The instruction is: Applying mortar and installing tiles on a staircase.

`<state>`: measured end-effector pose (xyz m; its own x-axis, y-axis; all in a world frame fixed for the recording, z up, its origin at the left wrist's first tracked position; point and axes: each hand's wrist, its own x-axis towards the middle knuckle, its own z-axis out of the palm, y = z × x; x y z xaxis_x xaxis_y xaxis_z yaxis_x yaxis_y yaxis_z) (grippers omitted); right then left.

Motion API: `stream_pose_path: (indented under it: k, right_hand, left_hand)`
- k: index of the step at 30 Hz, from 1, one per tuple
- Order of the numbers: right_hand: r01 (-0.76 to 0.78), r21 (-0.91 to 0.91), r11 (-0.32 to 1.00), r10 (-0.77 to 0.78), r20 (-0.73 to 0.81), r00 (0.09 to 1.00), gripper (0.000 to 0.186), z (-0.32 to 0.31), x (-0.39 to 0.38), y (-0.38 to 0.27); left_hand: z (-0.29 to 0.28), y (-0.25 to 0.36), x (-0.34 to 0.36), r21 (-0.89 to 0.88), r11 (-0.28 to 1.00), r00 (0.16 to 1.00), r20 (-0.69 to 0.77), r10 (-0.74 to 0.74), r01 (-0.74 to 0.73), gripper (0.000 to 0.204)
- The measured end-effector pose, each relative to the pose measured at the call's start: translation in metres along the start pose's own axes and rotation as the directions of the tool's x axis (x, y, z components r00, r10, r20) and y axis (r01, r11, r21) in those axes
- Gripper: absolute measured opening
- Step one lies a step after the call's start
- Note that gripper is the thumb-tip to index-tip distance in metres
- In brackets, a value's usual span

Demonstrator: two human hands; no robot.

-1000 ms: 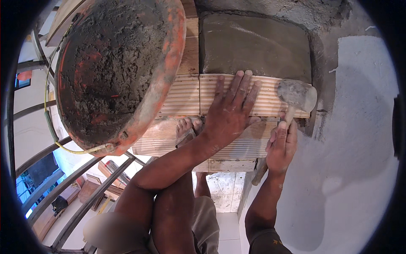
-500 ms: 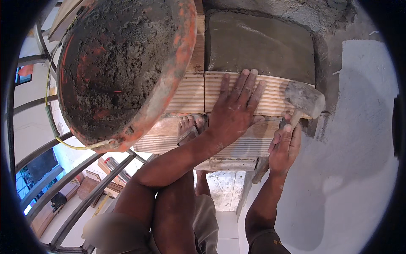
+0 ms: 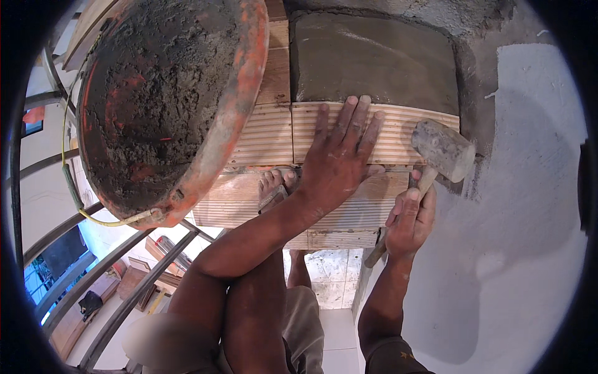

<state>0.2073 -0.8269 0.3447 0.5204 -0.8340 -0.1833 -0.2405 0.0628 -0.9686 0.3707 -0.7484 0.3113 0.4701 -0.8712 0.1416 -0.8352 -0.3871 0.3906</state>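
Observation:
My left hand (image 3: 333,159) lies with fingers spread on a ribbed, striped tile (image 3: 389,140), its fingertips at the far edge beside smooth wet mortar (image 3: 374,56). My right hand (image 3: 408,221) grips the handle of a grey-headed mallet (image 3: 442,149), whose head is over the tile's right end. On the left, a large orange bucket (image 3: 246,93), crusted and holding rough mortar (image 3: 165,93), sits beside the tile row. My foot (image 3: 274,181) rests on the lower tiled step (image 3: 227,196), partly behind my left forearm.
A white-and-grey plastered wall (image 3: 529,187) runs down the right side. Metal railings (image 3: 115,262) curve along the left, with a yellow cord (image 3: 109,221) by the bucket. Boards (image 3: 131,280) lie on the lower floor beyond the railing, and white floor tiles (image 3: 330,287) show below the step.
The mallet head has shifted slightly down and to the right relative to the tile, with my right hand still on the handle. My left hand stays on the tile.

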Motion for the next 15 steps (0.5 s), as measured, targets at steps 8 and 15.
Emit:
stream_pose_path:
  k: [8, 15]
  right_hand:
    - [0.079, -0.198, 0.977, -0.086, -0.031, 0.996, 0.042, -0.002, 0.007, 0.02]
    - [0.128, -0.393, 0.91, -0.171, -0.076, 0.982, 0.045, 0.005, -0.013, 0.023]
  left_hand:
    - [-0.003, -0.003, 0.0, 0.004, 1.0, 0.999, 0.022, 0.023, -0.023, 0.102]
    - [-0.004, 0.0, 0.002, 0.04, 0.999, 0.998, 0.069, 0.008, -0.01, 0.098]
